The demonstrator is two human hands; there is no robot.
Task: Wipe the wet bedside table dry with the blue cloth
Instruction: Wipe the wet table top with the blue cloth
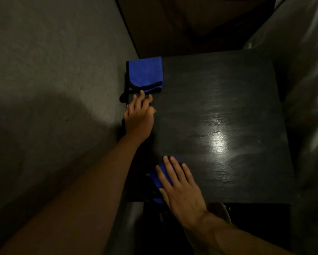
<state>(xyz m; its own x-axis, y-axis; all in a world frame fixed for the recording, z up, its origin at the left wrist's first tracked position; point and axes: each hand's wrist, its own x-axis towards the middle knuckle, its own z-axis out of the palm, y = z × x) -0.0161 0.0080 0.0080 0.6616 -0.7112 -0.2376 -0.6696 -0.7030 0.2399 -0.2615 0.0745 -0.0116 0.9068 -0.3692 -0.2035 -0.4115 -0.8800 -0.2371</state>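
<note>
right hand point(182, 192) fingers flat on blue cloth point(154, 180) | left hand point(138, 115) fingers loose, touching folded cloth point(145, 73) | risk: blue cloth overhangs bench point(219, 107) edge, may slip off

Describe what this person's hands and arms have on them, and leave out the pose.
Nothing worn shows. The left hand and right hand are bare, without gloves. I see no rings on the fingers, though the light is dim. Both forearms are uncovered to the picture's edge, with no sleeves, watch or bracelet in view.
</note>
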